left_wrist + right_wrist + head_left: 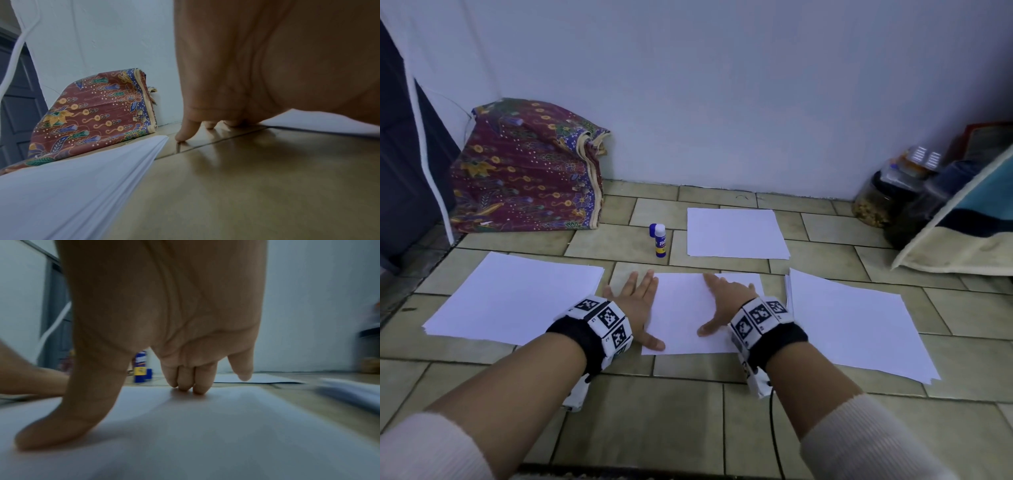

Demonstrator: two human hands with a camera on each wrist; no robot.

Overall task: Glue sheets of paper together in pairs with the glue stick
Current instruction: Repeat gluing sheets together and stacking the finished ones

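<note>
A white sheet (681, 311) lies on the tiled floor in front of me, with a second sheet's corner showing under its far right edge. My right hand (726, 301) lies flat on it, fingers straight and thumb spread; the right wrist view shows this hand (164, 331) pressing the sheet (226, 434). My left hand (635, 301) lies flat at the sheet's left edge, fingers on the tile and thumb on the near left corner. In the left wrist view its fingertips (185, 134) touch the floor. The uncapped glue stick (660, 241) stands beyond the sheet, its blue cap (653, 230) beside it.
A stack of white paper (517, 298) lies to the left and another stack (859, 325) to the right. A further sheet (736, 233) lies near the wall. A folded patterned cloth (527, 168) sits at the back left, jars (876, 202) and bedding at the right.
</note>
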